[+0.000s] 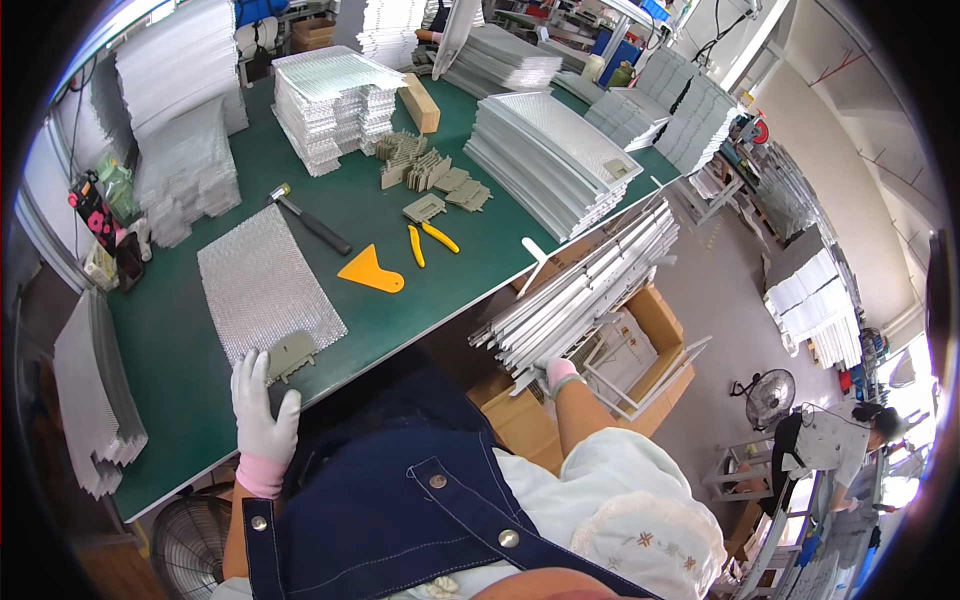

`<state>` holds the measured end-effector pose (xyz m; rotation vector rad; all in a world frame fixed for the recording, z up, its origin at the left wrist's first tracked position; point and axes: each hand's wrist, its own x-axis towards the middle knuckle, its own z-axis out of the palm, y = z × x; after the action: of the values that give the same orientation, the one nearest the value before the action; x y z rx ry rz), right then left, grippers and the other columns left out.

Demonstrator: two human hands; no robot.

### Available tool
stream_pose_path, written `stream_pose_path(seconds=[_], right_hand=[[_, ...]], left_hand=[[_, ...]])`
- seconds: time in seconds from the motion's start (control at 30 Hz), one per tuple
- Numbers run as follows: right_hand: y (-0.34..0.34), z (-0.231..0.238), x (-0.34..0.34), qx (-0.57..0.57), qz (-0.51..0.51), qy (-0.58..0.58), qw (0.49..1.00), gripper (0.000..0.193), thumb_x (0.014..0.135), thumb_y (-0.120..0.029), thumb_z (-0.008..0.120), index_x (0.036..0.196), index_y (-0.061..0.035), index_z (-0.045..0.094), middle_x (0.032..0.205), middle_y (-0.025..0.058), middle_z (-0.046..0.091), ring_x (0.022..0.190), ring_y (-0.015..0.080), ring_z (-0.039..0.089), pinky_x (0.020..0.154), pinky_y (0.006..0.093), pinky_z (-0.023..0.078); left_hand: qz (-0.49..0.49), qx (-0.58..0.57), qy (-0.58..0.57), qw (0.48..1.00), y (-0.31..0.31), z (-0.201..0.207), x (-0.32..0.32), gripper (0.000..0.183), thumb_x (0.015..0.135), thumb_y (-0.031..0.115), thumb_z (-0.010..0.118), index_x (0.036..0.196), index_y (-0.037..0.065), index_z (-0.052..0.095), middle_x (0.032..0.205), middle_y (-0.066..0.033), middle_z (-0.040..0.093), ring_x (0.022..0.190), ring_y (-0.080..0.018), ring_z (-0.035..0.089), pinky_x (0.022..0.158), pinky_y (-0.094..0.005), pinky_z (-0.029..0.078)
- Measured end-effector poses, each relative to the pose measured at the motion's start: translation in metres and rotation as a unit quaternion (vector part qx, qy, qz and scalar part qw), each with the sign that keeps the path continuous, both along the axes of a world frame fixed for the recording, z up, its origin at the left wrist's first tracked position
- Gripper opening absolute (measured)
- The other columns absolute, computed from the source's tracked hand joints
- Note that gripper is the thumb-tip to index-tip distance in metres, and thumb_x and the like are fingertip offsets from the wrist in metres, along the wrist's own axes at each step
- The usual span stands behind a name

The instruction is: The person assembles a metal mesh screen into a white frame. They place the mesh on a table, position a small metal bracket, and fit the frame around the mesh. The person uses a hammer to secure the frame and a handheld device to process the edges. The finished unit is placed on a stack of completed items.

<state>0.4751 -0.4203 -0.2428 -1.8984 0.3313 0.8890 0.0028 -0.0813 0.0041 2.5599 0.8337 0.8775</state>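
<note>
Loosely, the white-gloved left hand [264,408] is resting with fingers spread, clasping nothing, by the near edge of a silver rectangular mesh sheet [268,275], which is lying on the green table [365,200] at near left, carrying a grey-green notched plate [292,355]; the sheet is likely handling as light, bendable and easily creased, its opposite edges offering the best hold; the gloved right hand [562,373] is resting by slender white frames [595,285] at right, its grip impossible to tell.

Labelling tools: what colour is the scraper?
The scraper is orange-yellow, seen best in the head view.
</note>
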Motion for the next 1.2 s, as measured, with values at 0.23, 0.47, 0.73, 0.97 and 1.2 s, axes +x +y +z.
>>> stream_pose_path(seconds=[0.23, 0.47, 0.73, 0.97, 1.2], right_hand=[[0.021, 0.033, -0.008, 0.507, -0.009, 0.152, 0.848, 0.013, 0.091, -0.011, 0.061, 0.102, -0.0031, 0.062, 0.095, 0.0130, 0.067, 0.091, 0.0266, 0.063, 0.083, 0.0417, 0.050], [0.137, 0.211, -0.152, 0.545, 0.103, 0.154, 0.818, 0.017, 0.091, -0.012, 0.065, 0.105, -0.0026, 0.064, 0.098, 0.0081, 0.067, 0.088, 0.0206, 0.063, 0.079, 0.0338, 0.052], [0.148, 0.232, -0.195, 0.472, 0.191, 0.206, 0.835, 0.033, 0.096, -0.030, 0.065, 0.114, -0.0031, 0.060, 0.101, 0.0102, 0.064, 0.091, 0.0215, 0.063, 0.075, 0.0333, 0.052], [0.120, 0.180, -0.081, 0.476, -0.070, 0.061, 0.874, 0.011, 0.097, -0.023, 0.062, 0.094, -0.0130, 0.063, 0.094, 0.0042, 0.065, 0.092, 0.0243, 0.059, 0.077, 0.0375, 0.048], [0.096, 0.198, -0.073, 0.409, -0.113, -0.029, 0.905, 0.023, 0.096, -0.039, 0.060, 0.097, -0.0158, 0.063, 0.097, 0.0042, 0.064, 0.095, 0.0246, 0.056, 0.084, 0.0412, 0.048]], left_hand=[[-0.100, -0.057, -0.027, 0.993, -0.014, 0.018, 0.021, 0.053, 0.084, 0.013, 0.061, 0.133, -0.005, 0.050, 0.134, -0.0263, 0.051, 0.129, -0.0419, 0.046, 0.112, -0.0463, 0.034], [-0.353, -0.340, 0.106, 0.865, -0.040, 0.004, 0.082, 0.078, 0.087, 0.026, 0.070, 0.149, -0.003, 0.033, 0.135, -0.0243, 0.056, 0.130, -0.0328, 0.051, 0.110, -0.0400, 0.039], [-0.283, -0.570, -0.267, 0.724, -0.047, -0.012, 0.092, 0.042, 0.106, 0.027, 0.047, 0.137, -0.001, 0.049, 0.135, -0.0142, 0.057, 0.123, -0.0226, 0.055, 0.107, -0.0391, 0.043], [-0.112, -0.482, -0.344, 0.798, -0.017, 0.008, 0.053, 0.026, 0.104, 0.020, 0.051, 0.118, -0.001, 0.059, 0.109, -0.0146, 0.067, 0.098, -0.0184, 0.065, 0.095, -0.0361, 0.052], [-0.007, -0.600, -0.434, 0.672, -0.024, 0.030, 0.038, 0.036, 0.103, 0.033, 0.053, 0.109, -0.001, 0.058, 0.092, -0.0093, 0.066, 0.074, -0.0167, 0.064, 0.075, -0.0320, 0.055]])
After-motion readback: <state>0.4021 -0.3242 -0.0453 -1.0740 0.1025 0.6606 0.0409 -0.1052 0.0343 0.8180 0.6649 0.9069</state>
